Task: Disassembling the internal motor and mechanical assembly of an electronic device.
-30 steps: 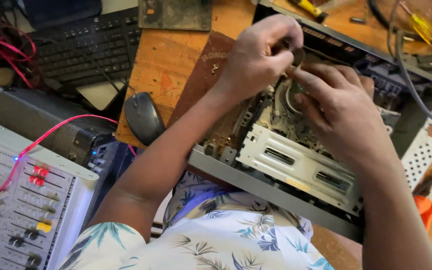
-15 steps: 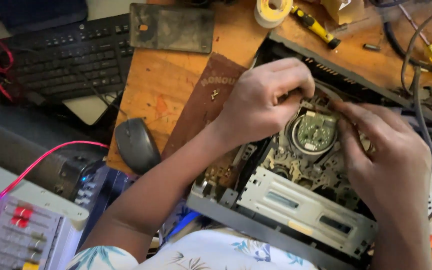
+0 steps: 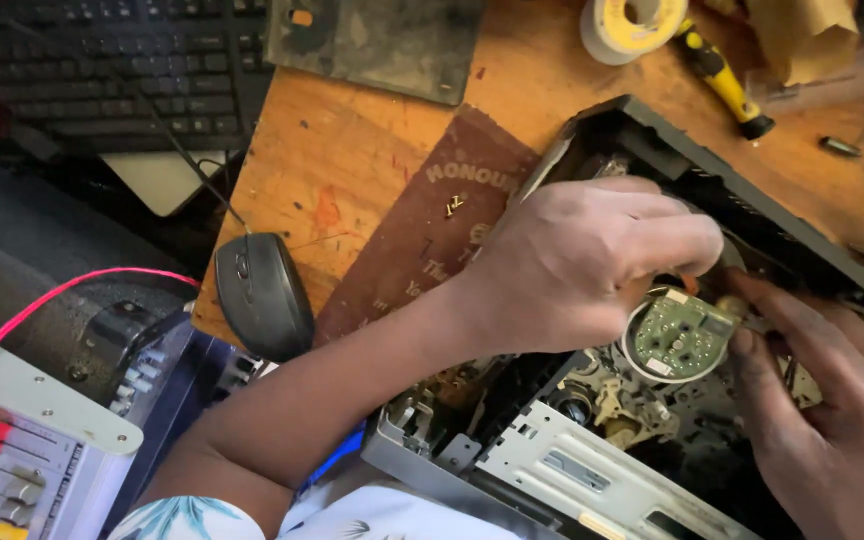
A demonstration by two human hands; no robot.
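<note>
An opened tape-player chassis (image 3: 552,470) lies on the wooden bench, its metal mechanism exposed. A round drum topped by a small green circuit board (image 3: 680,345) sits in its middle. My left hand (image 3: 582,265) reaches in from the left, fingers curled over the drum's upper edge and touching it. My right hand (image 3: 827,410) comes in from the right, its fingertips pressed against the drum's right rim. What the fingers pinch is hidden.
A black mouse (image 3: 262,295) and a brown booklet (image 3: 422,225) with loose screws on it lie left of the chassis. A black keyboard (image 3: 112,60), a tape roll (image 3: 627,25) and a yellow screwdriver (image 3: 722,75) are at the back. An audio mixer (image 3: 22,450) stands at lower left.
The view has moved closer and to the right. My right hand has slid off the drum to its right edge, uncovering the green board. My left hand stays over the drum's top.
</note>
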